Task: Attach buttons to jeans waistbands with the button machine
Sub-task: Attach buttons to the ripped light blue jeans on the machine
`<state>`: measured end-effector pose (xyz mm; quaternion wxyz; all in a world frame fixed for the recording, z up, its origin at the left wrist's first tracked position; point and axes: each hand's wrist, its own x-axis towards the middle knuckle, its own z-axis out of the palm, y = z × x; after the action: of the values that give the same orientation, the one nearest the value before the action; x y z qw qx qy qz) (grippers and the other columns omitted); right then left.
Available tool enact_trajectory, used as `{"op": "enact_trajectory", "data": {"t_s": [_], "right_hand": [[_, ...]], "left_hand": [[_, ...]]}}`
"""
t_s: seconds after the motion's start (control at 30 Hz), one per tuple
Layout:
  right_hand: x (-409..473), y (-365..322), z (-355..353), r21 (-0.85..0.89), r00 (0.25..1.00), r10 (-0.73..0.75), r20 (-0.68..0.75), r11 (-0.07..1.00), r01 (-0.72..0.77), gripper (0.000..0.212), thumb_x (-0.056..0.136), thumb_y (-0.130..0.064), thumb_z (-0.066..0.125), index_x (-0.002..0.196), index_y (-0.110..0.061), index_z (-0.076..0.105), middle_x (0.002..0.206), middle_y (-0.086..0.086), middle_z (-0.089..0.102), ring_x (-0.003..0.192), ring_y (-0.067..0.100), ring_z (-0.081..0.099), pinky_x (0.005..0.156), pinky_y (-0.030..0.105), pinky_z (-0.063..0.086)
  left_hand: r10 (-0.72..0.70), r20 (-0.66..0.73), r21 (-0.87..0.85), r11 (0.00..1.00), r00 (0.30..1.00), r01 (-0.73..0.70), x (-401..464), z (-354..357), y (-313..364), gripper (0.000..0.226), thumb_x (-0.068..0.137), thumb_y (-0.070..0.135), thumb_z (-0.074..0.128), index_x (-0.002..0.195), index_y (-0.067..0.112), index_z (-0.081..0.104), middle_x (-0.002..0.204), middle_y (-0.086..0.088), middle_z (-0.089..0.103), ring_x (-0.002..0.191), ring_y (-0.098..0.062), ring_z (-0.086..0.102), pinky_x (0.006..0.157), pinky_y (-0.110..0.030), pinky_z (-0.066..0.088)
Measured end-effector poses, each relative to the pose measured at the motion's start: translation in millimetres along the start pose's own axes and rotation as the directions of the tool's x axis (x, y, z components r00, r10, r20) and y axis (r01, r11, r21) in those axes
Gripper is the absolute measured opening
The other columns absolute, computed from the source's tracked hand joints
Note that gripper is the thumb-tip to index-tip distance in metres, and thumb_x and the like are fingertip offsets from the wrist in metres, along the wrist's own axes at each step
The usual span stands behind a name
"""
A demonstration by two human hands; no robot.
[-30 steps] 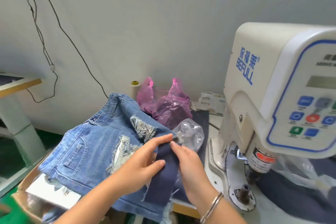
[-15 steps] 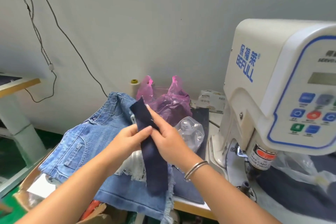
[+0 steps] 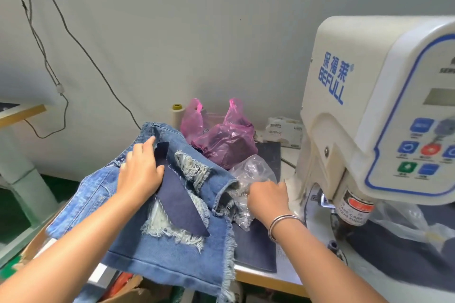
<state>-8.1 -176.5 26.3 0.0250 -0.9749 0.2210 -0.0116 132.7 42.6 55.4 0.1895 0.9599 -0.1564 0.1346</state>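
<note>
garment workshop | button machine [image 3: 384, 115] with keypad bolted at the desk [image 3: 268, 275] | ripped denim shorts [image 3: 172, 248] piled beside it | thread cone [image 3: 176, 114] and pink bag [image 3: 221, 140] against a bare grey wall | loose cables [image 3: 44, 56] hanging down

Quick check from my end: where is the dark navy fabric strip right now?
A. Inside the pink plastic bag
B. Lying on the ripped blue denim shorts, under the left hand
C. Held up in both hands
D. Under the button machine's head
B: the dark navy fabric strip lies across the ripped blue denim shorts, with the left hand resting on its upper end.
</note>
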Motion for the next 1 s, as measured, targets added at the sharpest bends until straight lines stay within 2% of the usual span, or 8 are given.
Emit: {"op": "enact_trajectory", "data": {"t_s": [0.1,0.17,0.33,0.5,0.6,0.8,0.9,1.0], "right_hand": [[10.2,-1.6,3.0,-0.141,0.998,-0.059,-0.017,0.988,0.056,0.028,0.087,-0.010,0.048,0.100,-0.026,0.067,0.101,-0.002,0.070,0.101,0.021,0.061,0.088,0.038,0.029],[16.8,-2.7,4.7,-0.189,0.997,-0.069,-0.027,0.980,0.063,0.018,0.088,-0.013,0.050,0.089,-0.026,0.063,0.096,-0.004,0.070,0.094,0.019,0.062,0.089,0.039,0.028],[30.8,-4.4,13.5,-0.174,0.995,-0.053,-0.084,0.984,0.038,0.030,0.091,-0.018,0.051,0.063,-0.023,0.041,0.081,-0.004,0.067,0.078,0.020,0.059,0.089,0.039,0.028],[34.6,0.2,19.0,-0.110,0.995,-0.002,-0.099,0.994,-0.009,0.014,0.092,-0.018,0.050,0.086,-0.024,0.061,0.092,-0.003,0.070,0.089,0.021,0.061,0.085,0.036,0.030],[34.5,-0.1,21.5,-0.102,0.994,-0.004,-0.112,0.995,-0.007,0.016,0.091,-0.015,0.051,0.085,-0.025,0.061,0.090,-0.003,0.071,0.092,0.021,0.062,0.081,0.036,0.029],[33.9,-0.9,23.9,-0.039,0.992,-0.022,-0.128,0.999,0.018,0.013,0.089,-0.020,0.049,0.080,-0.026,0.056,0.083,-0.003,0.069,0.081,0.021,0.062,0.080,0.038,0.028],[31.2,-0.1,23.4,0.099,0.988,0.015,-0.156,0.995,0.001,0.015,0.090,-0.029,0.044,0.084,-0.027,0.057,0.080,-0.003,0.068,0.075,0.021,0.056,0.080,0.038,0.027],[24.7,1.5,19.7,0.215,0.975,0.062,-0.212,0.976,-0.016,0.018,0.091,-0.032,0.043,0.089,-0.027,0.060,0.089,-0.004,0.070,0.084,0.021,0.059,0.081,0.037,0.029]], "left_hand": [[0.109,-0.155,-0.005,0.994,0.982,-0.111,-13.1,-4.7,10.1,0.069,0.083,0.016,0.067,0.146,0.012,0.037,0.142,-0.015,0.038,0.128,-0.037,0.035,0.102,-0.055,0.031],[0.245,-0.215,-0.006,0.968,0.945,-0.253,-25.5,-5.9,19.8,0.057,0.082,0.016,0.064,0.137,0.012,0.050,0.141,-0.014,0.043,0.129,-0.037,0.037,0.101,-0.054,0.030],[0.492,-0.135,-0.009,0.867,0.860,-0.498,-59.2,5.7,48.7,0.036,0.077,0.024,0.059,0.113,0.022,0.066,0.124,0.001,0.059,0.121,-0.025,0.048,0.096,-0.038,0.026],[0.516,-0.024,-0.019,0.856,0.857,-0.516,-77.8,26.3,55.3,0.033,0.079,0.023,0.063,0.112,0.025,0.067,0.119,0.007,0.062,0.116,-0.019,0.055,0.093,-0.035,0.037],[0.542,-0.015,0.046,0.840,0.840,-0.541,-79.8,32.6,54.2,0.027,0.077,0.023,0.064,0.103,0.028,0.071,0.108,0.011,0.066,0.109,-0.018,0.061,0.088,-0.035,0.044],[0.535,-0.022,0.088,0.843,0.845,-0.531,-81.1,36.2,52.2,0.032,0.079,0.030,0.044,0.096,0.029,0.071,0.101,0.012,0.067,0.103,-0.017,0.062,0.087,-0.031,0.033],[0.524,-0.014,0.060,0.851,0.852,-0.522,-81.6,36.0,52.7,0.032,0.080,0.031,0.045,0.098,0.028,0.071,0.103,0.012,0.066,0.104,-0.017,0.062,0.087,-0.030,0.033],[0.504,-0.042,-0.028,0.862,0.862,-0.506,-79.6,36.7,53.5,0.028,0.082,0.031,0.053,0.104,0.026,0.069,0.111,0.011,0.065,0.110,-0.016,0.060,0.091,-0.030,0.033]]}}
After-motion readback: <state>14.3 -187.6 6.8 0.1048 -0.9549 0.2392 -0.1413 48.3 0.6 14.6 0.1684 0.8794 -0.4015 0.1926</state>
